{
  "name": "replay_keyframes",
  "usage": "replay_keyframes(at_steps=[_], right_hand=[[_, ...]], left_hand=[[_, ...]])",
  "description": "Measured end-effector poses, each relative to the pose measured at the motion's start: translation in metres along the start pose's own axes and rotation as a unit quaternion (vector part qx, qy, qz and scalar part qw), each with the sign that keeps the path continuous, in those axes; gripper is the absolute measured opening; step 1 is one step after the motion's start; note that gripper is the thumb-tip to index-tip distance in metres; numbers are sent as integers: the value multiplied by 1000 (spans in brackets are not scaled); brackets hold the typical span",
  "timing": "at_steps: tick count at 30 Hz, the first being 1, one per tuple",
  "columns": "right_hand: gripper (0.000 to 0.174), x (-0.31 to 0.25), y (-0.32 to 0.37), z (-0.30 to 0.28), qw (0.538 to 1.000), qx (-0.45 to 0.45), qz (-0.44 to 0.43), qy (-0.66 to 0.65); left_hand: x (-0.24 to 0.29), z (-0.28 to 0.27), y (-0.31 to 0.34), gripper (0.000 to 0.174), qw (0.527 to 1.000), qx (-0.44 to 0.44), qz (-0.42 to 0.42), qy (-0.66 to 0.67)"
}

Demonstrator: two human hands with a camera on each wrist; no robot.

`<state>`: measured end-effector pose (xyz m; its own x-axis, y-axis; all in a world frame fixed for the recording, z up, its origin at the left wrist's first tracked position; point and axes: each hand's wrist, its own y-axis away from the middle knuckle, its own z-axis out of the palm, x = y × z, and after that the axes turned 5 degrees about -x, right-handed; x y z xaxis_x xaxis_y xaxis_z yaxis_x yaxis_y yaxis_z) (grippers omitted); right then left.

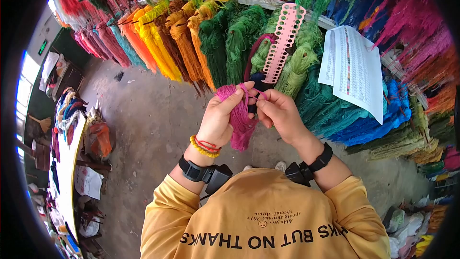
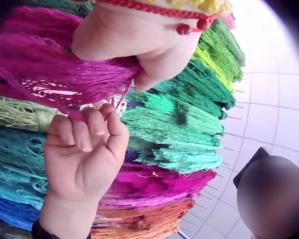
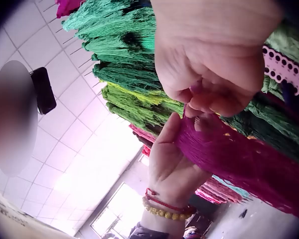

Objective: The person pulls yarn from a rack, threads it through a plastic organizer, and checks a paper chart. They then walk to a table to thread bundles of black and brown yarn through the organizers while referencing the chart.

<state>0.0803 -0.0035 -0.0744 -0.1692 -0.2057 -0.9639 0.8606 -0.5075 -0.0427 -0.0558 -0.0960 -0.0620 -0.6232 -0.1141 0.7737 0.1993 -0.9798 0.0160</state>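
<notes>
A magenta skein of thread (image 1: 242, 127) hangs from the left hand (image 1: 221, 115), whose thumb and fingers grip its upper end. Close beside it, the right hand (image 1: 282, 115) pinches a thin magenta strand at the skein's top. In the left wrist view the right hand (image 2: 84, 154) has curled fingers on that strand, below the skein (image 2: 65, 74). The right wrist view has the left hand (image 3: 174, 164) behind the skein (image 3: 239, 159), with the right hand (image 3: 214, 64) over its end.
Green skeins (image 1: 242, 36), yellow skeins (image 1: 158, 43) and blue skeins (image 1: 383, 120) hang on racks in front. A pink card with holes (image 1: 283, 43) and printed sheets (image 1: 352, 67) lie against them. At the left stands a long table (image 1: 72, 182) with yarn on it.
</notes>
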Motion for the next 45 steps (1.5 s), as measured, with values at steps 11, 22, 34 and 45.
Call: replay_keyframes(at_steps=[11,22,34,45], right_hand=[[4,12,-2,1,987,-10,-7,158],[9,7,0,3,999,6,7,51],[20,-5,7,-8,977,-10,2,-212],[13,-1,4,5,1000,16,-23,-14]], left_hand=[[-3,-1,-2,34,1000,-2,2,-3],[0,-11,3,41,997,-39,4,-64],[2,3,7,31,997,-55,-41,27],[-5,1,2,40,997,-74,-26,11]])
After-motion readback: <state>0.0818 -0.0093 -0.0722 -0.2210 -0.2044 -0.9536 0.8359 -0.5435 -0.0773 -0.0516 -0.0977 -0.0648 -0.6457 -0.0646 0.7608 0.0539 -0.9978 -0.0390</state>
